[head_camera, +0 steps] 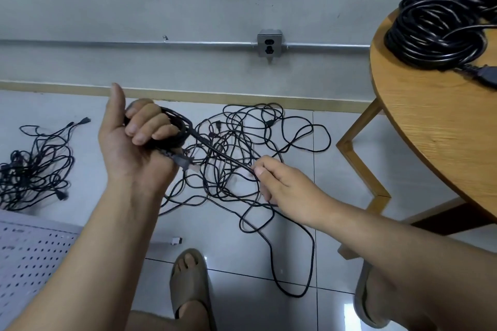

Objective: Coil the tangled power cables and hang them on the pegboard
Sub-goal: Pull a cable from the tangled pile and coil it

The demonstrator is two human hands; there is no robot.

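- Mid-coil: left hand (134, 140) is clamped round a small cable coil (176, 129), with the plug (184, 162) dangling underneath.
- Right hand (279, 185) pinches the running strand (228, 160), which comes out of the tangled pile (250, 142) on the floor at 12 o'clock.
- Next, I reckon: bring another loop up and tease slack free of the knots.
- The pegboard (29, 255) lies at 8 o'clock.

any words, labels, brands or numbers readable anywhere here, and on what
None can be read.
Outlet: only its slots show, no lettering.
Plug of the cable that the left hand grips: too blurred to show any marking.
Pegboard, table, sandals: no text on them.
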